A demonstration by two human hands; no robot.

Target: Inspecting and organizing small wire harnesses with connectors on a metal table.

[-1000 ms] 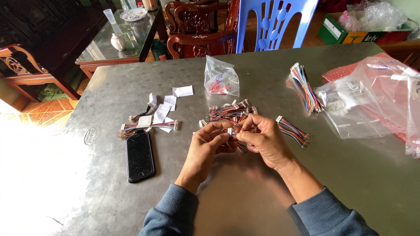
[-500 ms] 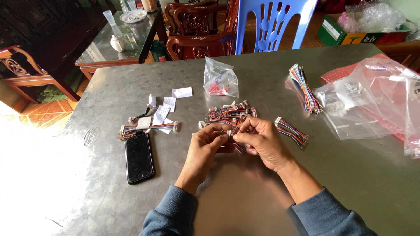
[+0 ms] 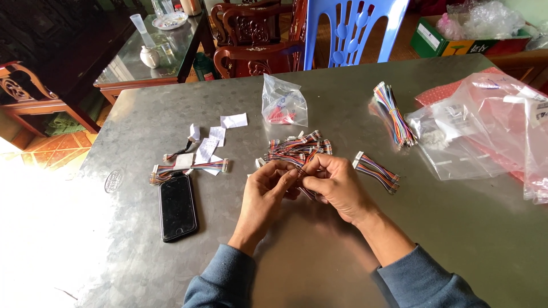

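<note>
Bare table (image 3: 319, 256) near; wire pile (image 3: 297, 148) ahead

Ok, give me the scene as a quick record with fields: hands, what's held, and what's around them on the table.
left hand: pinching wire harness, fingers closed
right hand: pinching same wire harness
harness pile: just beyond the hands
loose harness: right of right hand
bundle: far right, beside clear bags
small bag: upright, behind pile
phone: face up, left of left hand
paper slips: above phone
table: grey metal
</note>
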